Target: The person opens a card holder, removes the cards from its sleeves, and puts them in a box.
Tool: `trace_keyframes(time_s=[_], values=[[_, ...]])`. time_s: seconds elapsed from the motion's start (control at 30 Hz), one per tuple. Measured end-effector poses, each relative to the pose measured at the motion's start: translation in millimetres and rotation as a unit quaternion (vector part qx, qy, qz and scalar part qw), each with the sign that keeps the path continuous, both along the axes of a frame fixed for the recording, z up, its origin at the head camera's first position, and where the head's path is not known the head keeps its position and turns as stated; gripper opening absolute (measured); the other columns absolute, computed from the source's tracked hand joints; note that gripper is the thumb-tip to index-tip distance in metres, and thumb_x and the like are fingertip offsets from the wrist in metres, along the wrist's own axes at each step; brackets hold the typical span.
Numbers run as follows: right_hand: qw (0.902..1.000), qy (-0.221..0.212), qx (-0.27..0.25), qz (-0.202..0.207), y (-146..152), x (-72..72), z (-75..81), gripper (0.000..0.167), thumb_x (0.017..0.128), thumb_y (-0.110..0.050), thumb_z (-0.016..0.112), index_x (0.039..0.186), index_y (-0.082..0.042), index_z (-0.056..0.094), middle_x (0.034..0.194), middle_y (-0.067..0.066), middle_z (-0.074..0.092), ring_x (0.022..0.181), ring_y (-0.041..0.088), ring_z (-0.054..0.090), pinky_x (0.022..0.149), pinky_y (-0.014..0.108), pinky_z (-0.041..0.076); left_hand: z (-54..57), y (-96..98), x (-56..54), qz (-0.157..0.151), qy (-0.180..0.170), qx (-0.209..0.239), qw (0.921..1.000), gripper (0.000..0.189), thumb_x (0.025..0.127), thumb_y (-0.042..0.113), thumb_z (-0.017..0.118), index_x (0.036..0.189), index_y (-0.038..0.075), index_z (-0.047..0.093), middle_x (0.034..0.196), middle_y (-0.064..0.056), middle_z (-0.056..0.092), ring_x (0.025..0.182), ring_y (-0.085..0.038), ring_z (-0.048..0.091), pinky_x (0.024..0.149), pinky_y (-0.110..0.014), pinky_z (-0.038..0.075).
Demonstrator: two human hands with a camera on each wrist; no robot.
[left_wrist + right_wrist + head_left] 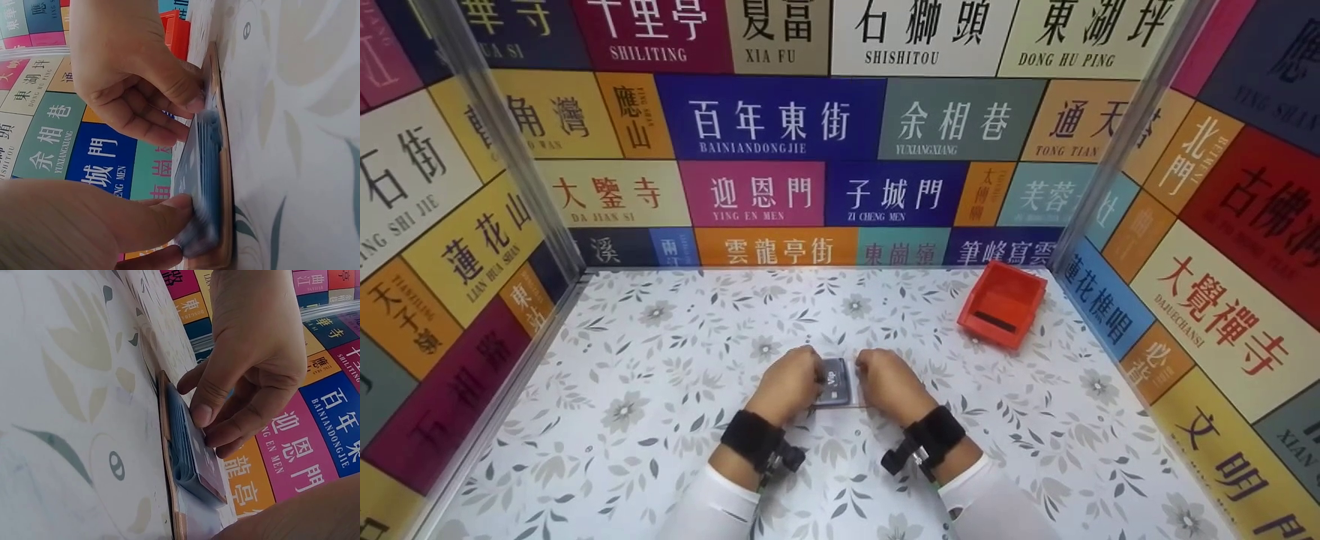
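Observation:
A small card holder (853,381) lies open on the table between my hands. It has a brown cover (225,197) and a stack of clear plastic sleeves (179,444). A dark grey card marked "Vip" (833,381) shows in the top sleeve. At the left side, my left hand (787,386) pinches the sleeves, thumb on top. My right hand (894,382) grips the opposite side of the holder, its thumb by the cover and its other fingers curled. Its exact contact is partly hidden.
A red plastic bin (1003,306) with a dark slot in its front stands at the back right of the flower-patterned table (660,450). Walls printed with coloured name panels (780,116) enclose the table at the back and both sides.

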State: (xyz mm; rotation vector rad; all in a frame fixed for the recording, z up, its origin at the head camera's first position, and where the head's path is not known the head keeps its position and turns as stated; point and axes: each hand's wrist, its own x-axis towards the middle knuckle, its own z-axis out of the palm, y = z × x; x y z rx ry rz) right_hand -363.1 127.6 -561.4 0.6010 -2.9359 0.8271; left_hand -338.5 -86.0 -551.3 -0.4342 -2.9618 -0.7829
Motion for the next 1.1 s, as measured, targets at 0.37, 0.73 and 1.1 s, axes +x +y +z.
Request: trace_keyframes(time_s=[0.37,0.73,1.1], values=[[0.9999,0.007,-0.014,0.003,2.5,-0.8,-1.2,0.014,0.104,0.000,0.071,0.110,-0.004,0.082,0.110,0.017,0.084,0.107,0.039,0.080,0.102,0.054,0.064,1.2,-6.7,-2.5,-0.021,-0.016,0.004,0.9996,0.027,0.092,0.002,0.086,0.118,0.006,0.084,0.116,-0.009,0.080,0.108,-0.031,0.076,0.103,-0.049,0.062],[0.9993,0.030,-0.014,0.019,4.2,0.7,-3.3,0.011,0.102,0.003,0.072,0.105,-0.002,0.081,0.103,0.017,0.083,0.100,0.037,0.079,0.095,0.054,0.065,0.6,-6.3,0.2,-0.019,-0.010,-0.008,0.9997,0.031,0.091,0.005,0.088,0.121,0.008,0.083,0.114,-0.007,0.079,0.108,-0.031,0.076,0.104,-0.049,0.062],[0.9987,0.042,-0.017,0.023,4.4,0.5,-2.7,0.013,0.098,0.007,0.072,0.102,-0.001,0.081,0.100,0.016,0.083,0.097,0.036,0.079,0.093,0.055,0.065,-0.4,-3.6,0.6,-0.005,0.001,-0.012,0.9999,0.025,0.088,0.003,0.088,0.112,0.009,0.082,0.109,-0.009,0.079,0.105,-0.031,0.075,0.102,-0.049,0.062]])
